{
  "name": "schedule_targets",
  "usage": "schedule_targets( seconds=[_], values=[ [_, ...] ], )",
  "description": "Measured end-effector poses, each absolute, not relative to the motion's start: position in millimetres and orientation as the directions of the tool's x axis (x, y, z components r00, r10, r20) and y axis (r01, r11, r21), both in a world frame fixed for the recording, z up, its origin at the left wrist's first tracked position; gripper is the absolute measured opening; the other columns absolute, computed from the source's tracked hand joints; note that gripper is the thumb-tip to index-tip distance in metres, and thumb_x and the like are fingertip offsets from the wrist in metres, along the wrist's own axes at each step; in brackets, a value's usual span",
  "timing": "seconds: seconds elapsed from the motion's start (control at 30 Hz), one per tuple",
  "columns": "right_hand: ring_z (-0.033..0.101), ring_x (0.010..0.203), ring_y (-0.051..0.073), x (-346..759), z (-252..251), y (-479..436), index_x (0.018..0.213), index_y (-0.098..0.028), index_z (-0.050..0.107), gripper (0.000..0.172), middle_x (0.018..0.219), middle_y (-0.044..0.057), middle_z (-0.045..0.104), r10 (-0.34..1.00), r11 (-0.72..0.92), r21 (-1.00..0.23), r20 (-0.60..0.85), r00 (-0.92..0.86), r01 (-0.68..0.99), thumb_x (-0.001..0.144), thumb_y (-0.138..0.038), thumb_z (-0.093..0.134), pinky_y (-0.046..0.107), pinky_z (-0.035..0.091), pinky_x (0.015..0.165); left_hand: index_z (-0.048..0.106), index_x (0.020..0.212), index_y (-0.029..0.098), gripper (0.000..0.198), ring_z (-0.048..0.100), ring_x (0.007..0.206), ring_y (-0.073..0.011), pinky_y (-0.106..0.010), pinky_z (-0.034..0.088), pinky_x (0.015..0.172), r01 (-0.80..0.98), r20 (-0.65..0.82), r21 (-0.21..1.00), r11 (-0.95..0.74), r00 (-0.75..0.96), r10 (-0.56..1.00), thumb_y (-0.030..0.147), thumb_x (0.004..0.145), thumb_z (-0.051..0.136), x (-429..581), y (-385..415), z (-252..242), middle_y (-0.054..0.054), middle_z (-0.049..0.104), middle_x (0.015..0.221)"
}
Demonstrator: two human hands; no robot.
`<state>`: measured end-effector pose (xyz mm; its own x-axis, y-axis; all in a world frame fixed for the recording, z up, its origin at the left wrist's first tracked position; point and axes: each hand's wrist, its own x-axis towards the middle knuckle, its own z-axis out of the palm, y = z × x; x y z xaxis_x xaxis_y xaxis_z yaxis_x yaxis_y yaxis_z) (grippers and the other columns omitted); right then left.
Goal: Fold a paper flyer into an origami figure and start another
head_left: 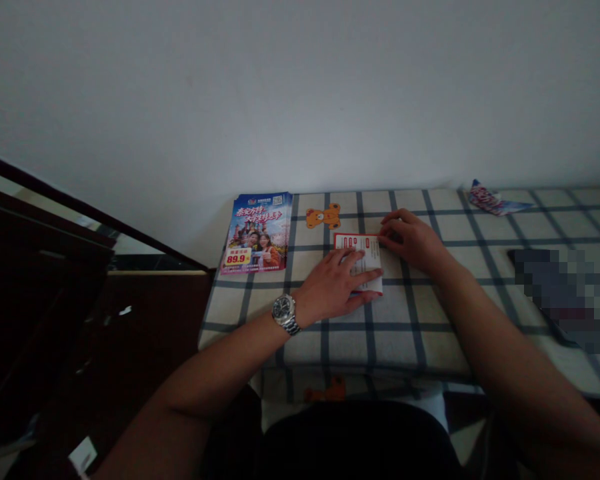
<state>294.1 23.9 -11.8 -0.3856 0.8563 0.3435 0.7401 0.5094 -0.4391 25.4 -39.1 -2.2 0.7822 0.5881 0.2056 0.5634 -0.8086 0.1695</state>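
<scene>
A folded leaflet (374, 283), white with red print and a red edge, lies on the checked tablecloth in front of me. My left hand (337, 281), a metal watch on its wrist, rests flat on the leaflet with its fingers spread. At the leaflet's upper right corner, my right hand (410, 241) has its thumb and fingertips pinched together on the paper's edge. To the left lies a stack of printed flyers (257, 233) with a blue and pink picture side up. A folded paper shape (495, 200) in similar colours sits at the far right.
The checked tablecloth (310, 347) with bear prints covers the table, which stands against a pale wall (300, 100). A dark phone-like device (550, 287), partly pixelated, lies at the right. Dark wooden furniture (30, 280) is on the left.
</scene>
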Motion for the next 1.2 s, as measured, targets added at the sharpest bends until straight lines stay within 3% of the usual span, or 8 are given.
schedule_targets(
  seconds=[0.23,0.63,0.9,1.2],
  values=[
    [0.072,0.083,0.022,295,-16,26,0.092,-0.021,0.074,0.011,0.122,0.012,0.065,0.848,0.526,-0.428,0.335,-0.412,0.735,0.095,-0.029,0.068,0.044,0.063,0.081,0.055,0.155,0.037,0.056,0.043,0.145,-0.0335,-0.053,0.037,0.124,0.563,0.197,0.162,-0.811,0.786,0.585,0.063,0.108,0.043,25,-39,-4,-0.011,0.048,0.157],
    [0.069,0.116,0.033,303,-12,19,0.104,-0.025,0.077,0.018,0.133,0.013,0.062,0.793,0.609,-0.444,0.310,-0.525,0.657,0.088,-0.032,0.078,0.051,0.062,0.098,0.055,0.155,0.036,0.054,0.043,0.144,-0.0327,-0.054,0.036,0.124,0.556,0.205,0.164,-0.815,0.789,0.579,0.062,0.108,0.042,23,-38,-5,-0.011,0.047,0.157],
    [0.072,0.095,0.027,296,-13,17,0.088,-0.022,0.074,0.006,0.119,0.011,0.065,0.814,0.580,-0.443,0.345,-0.467,0.683,0.088,-0.029,0.074,0.045,0.062,0.086,0.056,0.154,0.036,0.055,0.043,0.144,-0.0331,-0.054,0.036,0.125,0.556,0.209,0.174,-0.813,0.786,0.582,0.062,0.108,0.042,23,-38,-6,-0.011,0.048,0.156],
    [0.068,0.074,0.018,289,-14,25,0.087,-0.020,0.071,0.008,0.115,0.010,0.067,0.871,0.476,-0.435,0.353,-0.341,0.764,0.091,-0.027,0.071,0.037,0.059,0.073,0.056,0.154,0.036,0.055,0.043,0.144,-0.0326,-0.053,0.038,0.123,0.549,0.211,0.181,-0.816,0.789,0.578,0.063,0.108,0.042,23,-38,-6,-0.012,0.048,0.156]
  ],
)
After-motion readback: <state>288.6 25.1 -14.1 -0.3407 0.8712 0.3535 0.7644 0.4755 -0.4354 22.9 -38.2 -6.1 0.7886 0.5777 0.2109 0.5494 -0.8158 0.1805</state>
